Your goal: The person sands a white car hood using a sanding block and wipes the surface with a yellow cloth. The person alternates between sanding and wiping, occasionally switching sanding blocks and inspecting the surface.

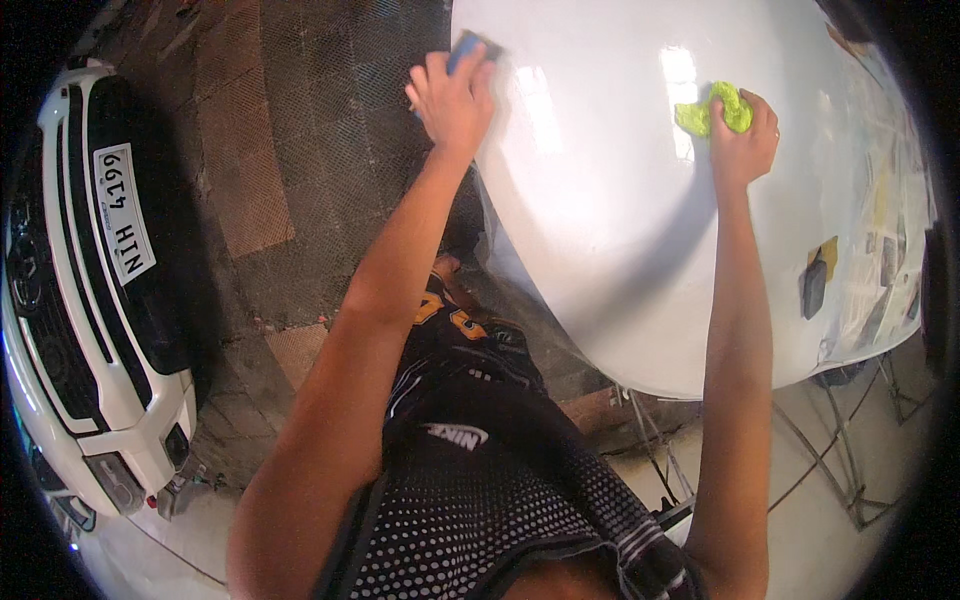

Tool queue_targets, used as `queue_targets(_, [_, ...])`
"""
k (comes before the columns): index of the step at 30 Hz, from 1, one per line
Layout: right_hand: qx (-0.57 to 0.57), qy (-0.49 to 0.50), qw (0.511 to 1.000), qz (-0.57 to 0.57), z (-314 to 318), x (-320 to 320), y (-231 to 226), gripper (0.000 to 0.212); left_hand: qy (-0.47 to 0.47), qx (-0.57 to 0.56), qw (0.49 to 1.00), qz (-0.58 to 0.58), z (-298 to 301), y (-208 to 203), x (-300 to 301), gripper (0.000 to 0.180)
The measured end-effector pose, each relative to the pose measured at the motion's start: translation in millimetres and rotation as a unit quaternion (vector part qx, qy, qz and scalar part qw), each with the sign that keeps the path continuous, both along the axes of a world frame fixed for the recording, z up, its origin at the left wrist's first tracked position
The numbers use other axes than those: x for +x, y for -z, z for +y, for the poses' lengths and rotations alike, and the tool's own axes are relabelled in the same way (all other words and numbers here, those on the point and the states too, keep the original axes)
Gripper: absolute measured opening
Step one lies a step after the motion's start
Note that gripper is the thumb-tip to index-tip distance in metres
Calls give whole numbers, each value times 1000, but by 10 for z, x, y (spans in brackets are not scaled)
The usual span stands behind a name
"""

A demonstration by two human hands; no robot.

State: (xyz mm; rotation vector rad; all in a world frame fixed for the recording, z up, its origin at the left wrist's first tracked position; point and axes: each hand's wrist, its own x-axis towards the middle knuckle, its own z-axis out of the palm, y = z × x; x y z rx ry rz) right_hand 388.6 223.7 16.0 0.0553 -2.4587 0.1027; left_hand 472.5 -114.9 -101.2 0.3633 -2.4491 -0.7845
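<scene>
A large glossy white car body panel (600, 220), which looks like a bonnet, lies in front of me and to the right. At its far left edge my left hand (452, 105) grips a blue block (467, 55) with a darker face, slightly blurred, partly hidden by the fingers. Farther right, my right hand (745, 145) is closed round a crumpled yellow-green cloth (700, 118) on the panel's surface. A dark grey sanding block (815, 288) rests near the panel's right side, beside a small brownish piece of sandpaper (826, 254).
Newspaper-like masking sheets (880, 260) cover the panel's right side. Thin metal stand legs (850, 480) show beneath it. A white car's front end (150, 390) stands at the left, over a dark tiled floor (270, 130).
</scene>
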Motion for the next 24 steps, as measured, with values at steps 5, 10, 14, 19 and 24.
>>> queue_targets(5, [-1, 9, 1000, 4, 100, 32, -5, 39, 208, -48, 976, -38, 753, 174, 1552, 34])
queue_targets(10, [-4, -4, 1000, -1, 122, 50, -10, 40, 161, -102, 982, -19, 218, 250, 824, 34])
queue_targets(14, [-12, -26, 1000, 11, 71, -39, -2, 40, 41, 7, 999, -4, 71, 226, 515, 30])
queue_targets(19, [1, -10, 1000, 13, 174, 20, 2, 40, 291, -53, 955, 31, 263, 271, 1475, 39])
queue_targets(24, [-7, -21, 1000, 1, 4, 19, -39, 40, 51, 14, 998, 22, -291, 272, 63, 27])
